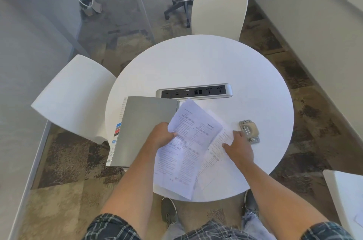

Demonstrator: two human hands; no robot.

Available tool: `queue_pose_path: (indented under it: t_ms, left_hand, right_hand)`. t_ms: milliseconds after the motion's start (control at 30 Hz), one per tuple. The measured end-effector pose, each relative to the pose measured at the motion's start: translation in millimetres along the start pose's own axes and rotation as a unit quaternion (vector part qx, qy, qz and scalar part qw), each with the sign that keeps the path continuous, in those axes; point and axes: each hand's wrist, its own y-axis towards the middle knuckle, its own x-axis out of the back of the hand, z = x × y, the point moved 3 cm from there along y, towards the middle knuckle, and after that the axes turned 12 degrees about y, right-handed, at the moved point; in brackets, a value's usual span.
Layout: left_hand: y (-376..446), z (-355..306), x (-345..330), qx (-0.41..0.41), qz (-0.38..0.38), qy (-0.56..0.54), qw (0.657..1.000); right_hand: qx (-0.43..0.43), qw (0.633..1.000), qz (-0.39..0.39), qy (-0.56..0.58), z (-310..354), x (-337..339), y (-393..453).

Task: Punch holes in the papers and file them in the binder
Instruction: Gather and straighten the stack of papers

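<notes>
Left hand: the left hand [162, 135] pinches a bunch of white printed paper sheets [188, 141] at their left edge. This grip lifts the sheets a little, so they can be gathered up.

Right hand: the right hand [238, 146] lies flat with straight fingers on one loose white printed sheet [213, 158]. It holds nothing. I think it presses the sheet down so it will not slide away.

Papers: they are spread out like a fan at 6 o'clock on the round white tabletop [206, 63], close to the person. They look messy, so they likely need squaring up first.

Hole punch: the small silver metal hole punch [249, 131] sits at 3 o'clock from the papers, just beside the right fingertips. It is easy to reach from there. No paper is in it yet.

Binder: the grey binder with coloured tabs [145, 131] lies at 9 o'clock from the papers, next to the left hand. Its grey cover faces up. I cannot see any rings.

Power strip: a silver and black socket box [194, 91] sits at 12 o'clock, in the middle of the tabletop.

Chairs: two white chairs [220, 7] stand around the tabletop.
</notes>
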Motion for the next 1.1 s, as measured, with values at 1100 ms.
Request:
queue_pose_path:
  t_ms: [1100]
  left_hand:
    - [26.5,-25.3,-27.5,-0.057,0.153,-0.239,0.957]
  right_hand:
    - [0.007,0.907,0.219,0.359,59.1,87.7,15.1]
